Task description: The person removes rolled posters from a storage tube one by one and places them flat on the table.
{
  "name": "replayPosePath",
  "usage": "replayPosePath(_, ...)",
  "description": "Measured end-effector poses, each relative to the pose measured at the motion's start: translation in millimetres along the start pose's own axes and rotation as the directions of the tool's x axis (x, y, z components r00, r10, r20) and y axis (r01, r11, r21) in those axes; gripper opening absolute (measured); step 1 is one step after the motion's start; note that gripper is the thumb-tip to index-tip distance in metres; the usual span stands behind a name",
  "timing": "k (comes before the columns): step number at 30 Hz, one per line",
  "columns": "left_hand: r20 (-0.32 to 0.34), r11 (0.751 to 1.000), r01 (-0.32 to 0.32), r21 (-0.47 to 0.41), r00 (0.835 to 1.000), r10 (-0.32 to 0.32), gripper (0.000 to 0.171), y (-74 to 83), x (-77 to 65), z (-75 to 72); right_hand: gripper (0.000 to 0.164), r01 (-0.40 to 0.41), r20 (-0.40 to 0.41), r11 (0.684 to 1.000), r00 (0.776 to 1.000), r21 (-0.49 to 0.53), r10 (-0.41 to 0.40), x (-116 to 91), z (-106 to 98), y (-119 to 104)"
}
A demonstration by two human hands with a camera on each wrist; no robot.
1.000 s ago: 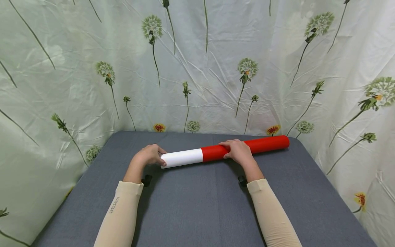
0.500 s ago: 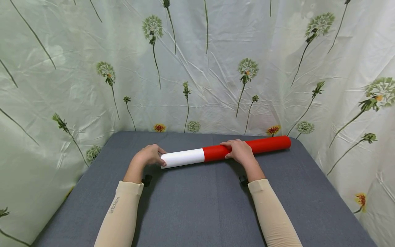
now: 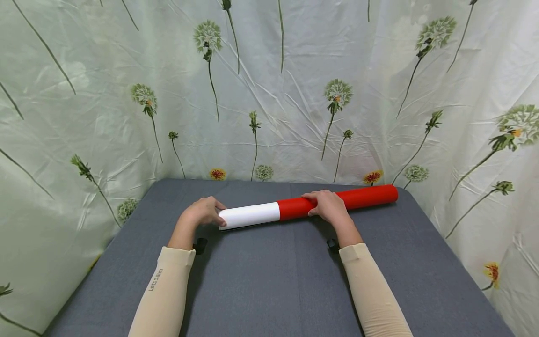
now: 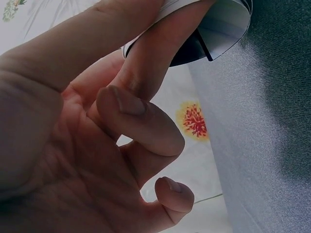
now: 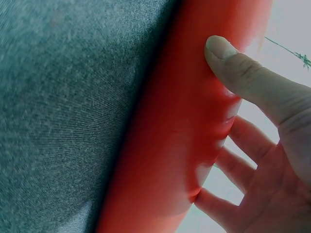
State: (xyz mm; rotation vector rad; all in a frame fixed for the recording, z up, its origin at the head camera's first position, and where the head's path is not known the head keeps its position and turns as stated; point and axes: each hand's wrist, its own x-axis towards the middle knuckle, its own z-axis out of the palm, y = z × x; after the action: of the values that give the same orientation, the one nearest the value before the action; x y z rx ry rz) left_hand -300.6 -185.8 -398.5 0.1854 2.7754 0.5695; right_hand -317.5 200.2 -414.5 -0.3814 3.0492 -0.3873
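Your left hand (image 3: 203, 213) pinches the white roll (image 3: 249, 215) at its left end, and your right hand (image 3: 330, 206) grips the red tube (image 3: 368, 197). White runs rightward from your left grip to meet red, pretty much one shared long axis; can't tell if it's nested. Both lie across the table (image 3: 261, 281), red pointing toward its far right corner.

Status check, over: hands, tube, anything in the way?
Left hand pinches open end of white roll. Right hand grips red tube. White roll and red tube in line across gray tabletop. Floral curtain behind; no obstruction seen.
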Motion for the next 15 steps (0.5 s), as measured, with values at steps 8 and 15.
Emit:
replayPosePath(8,0.009,1.0,0.005,-0.006,1.0,-0.005,0.053,-0.5,-2.4,-2.4,0.065,-0.005,0.004,1.0,1.0,0.013,0.005,1.0,-0.7,0.8)
replayPosePath(15,0.016,1.0,0.015,-0.014,1.0,-0.015,0.052,-1.0,-2.7,-2.6,0.064,0.004,0.006,1.0,1.0,0.01,-0.004,0.2,-0.7,2.1)
